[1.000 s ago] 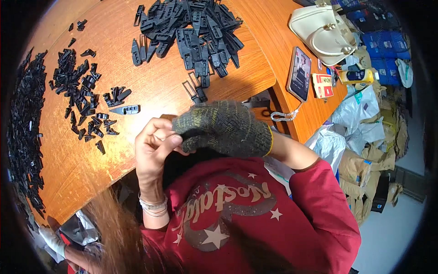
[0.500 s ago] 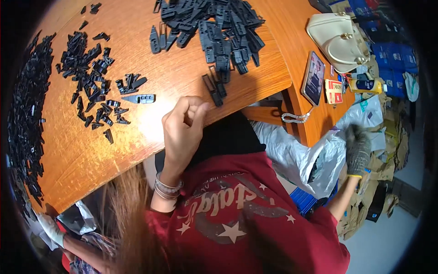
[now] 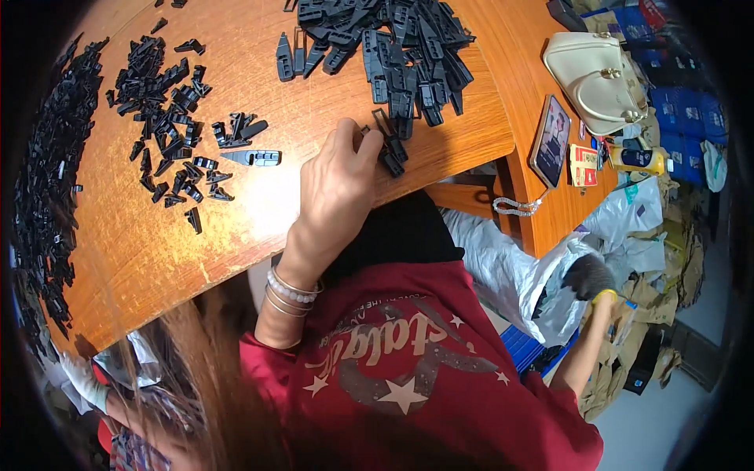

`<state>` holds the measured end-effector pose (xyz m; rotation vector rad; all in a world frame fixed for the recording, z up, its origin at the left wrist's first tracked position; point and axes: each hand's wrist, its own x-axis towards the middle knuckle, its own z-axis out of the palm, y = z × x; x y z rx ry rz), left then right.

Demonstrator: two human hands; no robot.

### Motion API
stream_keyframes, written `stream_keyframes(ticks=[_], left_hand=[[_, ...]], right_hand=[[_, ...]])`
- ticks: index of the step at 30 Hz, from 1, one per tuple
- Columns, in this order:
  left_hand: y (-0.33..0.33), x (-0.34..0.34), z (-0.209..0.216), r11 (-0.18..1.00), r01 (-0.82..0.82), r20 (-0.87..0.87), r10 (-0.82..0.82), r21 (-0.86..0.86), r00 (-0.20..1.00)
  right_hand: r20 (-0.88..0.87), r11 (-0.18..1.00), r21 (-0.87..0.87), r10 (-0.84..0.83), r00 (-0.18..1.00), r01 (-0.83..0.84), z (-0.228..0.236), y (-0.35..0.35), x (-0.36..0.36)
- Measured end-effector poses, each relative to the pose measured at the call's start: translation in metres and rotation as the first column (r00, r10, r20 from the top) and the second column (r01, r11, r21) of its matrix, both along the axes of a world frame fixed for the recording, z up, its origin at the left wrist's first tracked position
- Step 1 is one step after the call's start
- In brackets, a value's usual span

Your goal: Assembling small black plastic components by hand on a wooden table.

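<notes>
Over the table, head view: I have a bare left hand [image 3: 336,179] low above the brown wood-grain table [image 3: 243,86], a pearly beaded bracelet [image 3: 292,290] at its wrist.
Left fingers: thumb and forefinger are bent toward each other, tips nearly together; I cannot tell whether they grip anything.
Black plastic parts with slim frames: these parts [image 3: 390,157] lie just right of those fingertips, near the table's edge.
Right hand: in a dark grey knit glove with a yellow cuff, this right hand [image 3: 591,276] is at the mouth of a white plastic bag [image 3: 503,271], right of the table.
Right fingers: blurred from where I sit; I cannot tell their spread or hold.
Big pile: long, pointed black plastic pieces [image 3: 412,55] are heaped beyond the left hand.
Left side: small black plastic clips [image 3: 169,102] lie scattered, with a dense black heap [image 3: 51,180] farther left.
Right side: I see a dark-framed phone [image 3: 551,141] beside a cream handbag [image 3: 585,78].
</notes>
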<state>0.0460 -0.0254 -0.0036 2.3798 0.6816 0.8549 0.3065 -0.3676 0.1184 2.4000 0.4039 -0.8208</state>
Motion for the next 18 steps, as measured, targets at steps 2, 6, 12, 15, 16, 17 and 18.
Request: stream_keyframes(ticks=[2,6,12,15,16,17,18], left_hand=[[0.000,0.004,0.004,0.999,0.043,-0.005,-0.043,-0.003,0.999],[0.005,0.000,0.008,0.996,0.093,-0.050,-0.093,0.005,0.994],[0.005,-0.001,0.005,0.995,0.088,-0.086,-0.084,0.045,0.993],[0.005,-0.006,0.008,0.992,0.116,-0.074,-0.113,0.039,0.991],[0.003,-0.007,0.006,0.993,0.109,-0.083,-0.106,0.042,0.991],[0.002,-0.010,0.006,0.994,0.091,-0.067,-0.088,0.053,0.994],[0.001,-0.012,0.006,0.995,0.083,-0.039,-0.081,0.060,0.996]], right_hand=[[0.005,0.992,0.019,0.121,0.993,-0.121,-0.039,-0.019,0.011],[-0.015,0.908,0.073,0.414,0.910,-0.412,-0.098,-0.108,0.035],[0.200,0.763,0.214,0.577,0.792,-0.610,-0.096,-0.148,0.079],[0.195,0.868,0.490,-0.012,0.981,-0.087,-0.074,-0.136,0.081],[0.229,0.812,0.583,-0.209,0.951,0.038,-0.057,-0.099,0.064],[0.238,0.727,0.672,-0.397,0.886,0.145,-0.032,-0.051,0.042],[0.373,0.690,0.724,-0.394,0.840,0.002,-0.025,-0.036,0.035]])
